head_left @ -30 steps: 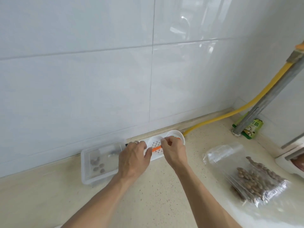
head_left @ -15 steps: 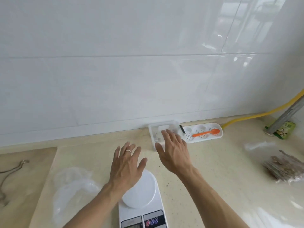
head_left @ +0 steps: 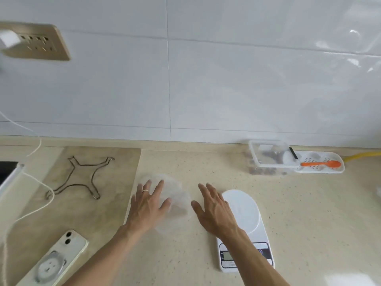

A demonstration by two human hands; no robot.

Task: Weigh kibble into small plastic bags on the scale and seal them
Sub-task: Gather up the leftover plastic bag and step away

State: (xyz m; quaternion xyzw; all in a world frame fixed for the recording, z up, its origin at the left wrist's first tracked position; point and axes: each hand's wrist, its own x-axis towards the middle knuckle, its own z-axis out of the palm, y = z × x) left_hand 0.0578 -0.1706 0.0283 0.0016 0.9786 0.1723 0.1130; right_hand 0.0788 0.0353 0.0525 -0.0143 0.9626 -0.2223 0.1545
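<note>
A pile of thin clear plastic bags [head_left: 177, 195] lies on the beige counter left of the white digital scale [head_left: 243, 215]. My left hand [head_left: 147, 205], fingers spread, lies over the left part of the bags. My right hand [head_left: 212, 209] hovers open between the bags and the scale, its wrist crossing the scale's display. Against the wall at the right stands a clear container of kibble [head_left: 268, 159]. Beside it a white perforated tray [head_left: 323, 170] holds an orange spoon [head_left: 321, 164].
A wire trivet [head_left: 80, 176] lies on the tan board [head_left: 68, 205] at the left. A phone [head_left: 55, 259] with a ring holder sits at the front left, white cables [head_left: 35, 193] beside it. A wall socket [head_left: 37, 43] is upper left; a yellow hose [head_left: 365, 155] runs far right.
The view has swung left. Both hands left the spoon and tray, then travelled left and nearer over the scale to the pile of bags. The spoon stays in the tray.
</note>
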